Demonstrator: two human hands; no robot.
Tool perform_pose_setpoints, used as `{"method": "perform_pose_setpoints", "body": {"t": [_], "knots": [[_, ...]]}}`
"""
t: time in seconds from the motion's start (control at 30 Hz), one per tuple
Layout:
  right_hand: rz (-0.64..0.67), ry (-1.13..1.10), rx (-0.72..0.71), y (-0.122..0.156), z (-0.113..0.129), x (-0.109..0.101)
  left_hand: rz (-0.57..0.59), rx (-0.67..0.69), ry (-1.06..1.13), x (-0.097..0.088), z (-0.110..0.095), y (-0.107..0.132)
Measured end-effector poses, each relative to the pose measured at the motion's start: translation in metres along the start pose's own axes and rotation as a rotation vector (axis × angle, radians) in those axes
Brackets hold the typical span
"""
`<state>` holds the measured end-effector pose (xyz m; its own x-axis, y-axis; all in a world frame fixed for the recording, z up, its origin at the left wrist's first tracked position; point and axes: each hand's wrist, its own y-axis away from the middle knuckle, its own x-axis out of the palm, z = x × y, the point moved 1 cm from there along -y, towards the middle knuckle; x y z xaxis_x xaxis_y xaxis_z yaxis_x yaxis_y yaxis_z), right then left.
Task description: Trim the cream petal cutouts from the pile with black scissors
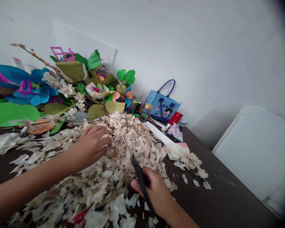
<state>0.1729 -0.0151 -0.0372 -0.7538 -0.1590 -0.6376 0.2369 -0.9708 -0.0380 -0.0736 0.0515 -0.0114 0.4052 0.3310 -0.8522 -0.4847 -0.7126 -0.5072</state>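
Cream paper scraps [123,148] lie in a loose mound on the dark desk [218,190], spreading left and toward you. Your right hand [154,193] sits at the near edge of the mound, its grip closed around black-handled scissors [139,172] with the slim blades angled up over the scraps. Your left hand [92,145] rests curled on the mound's left slope; whether that grip pinches any scraps, you cannot tell from this view. Past the heap, a white tube [158,133] lies on the desk. Beyond it stand a glass jar [146,112] with a gold lid and a blue bag [162,104] against the white wall [204,53], with blue and green craft flowers [35,88] massed to the left.
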Motion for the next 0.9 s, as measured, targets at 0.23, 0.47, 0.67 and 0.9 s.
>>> {"method": "perform_pose_setpoints", "body": {"t": [0.23, 0.47, 0.67, 0.9], "knots": [[0.008, 0.034, -0.005, -0.002, -0.001, -0.001, -0.033, 0.047, -0.051, 0.001, -0.008, 0.0], [0.016, 0.065, 0.02, -0.001, 0.0, -0.001, 0.063, 0.091, -0.048, 0.004, -0.017, 0.003], [0.018, 0.096, 0.015, -0.001, -0.001, 0.0, 0.129, 0.007, -0.044, 0.014, -0.012, 0.003], [0.023, 0.105, 0.028, -0.003, 0.0, 0.0, 0.091, 0.015, -0.029, 0.012, -0.019, 0.003]]}}
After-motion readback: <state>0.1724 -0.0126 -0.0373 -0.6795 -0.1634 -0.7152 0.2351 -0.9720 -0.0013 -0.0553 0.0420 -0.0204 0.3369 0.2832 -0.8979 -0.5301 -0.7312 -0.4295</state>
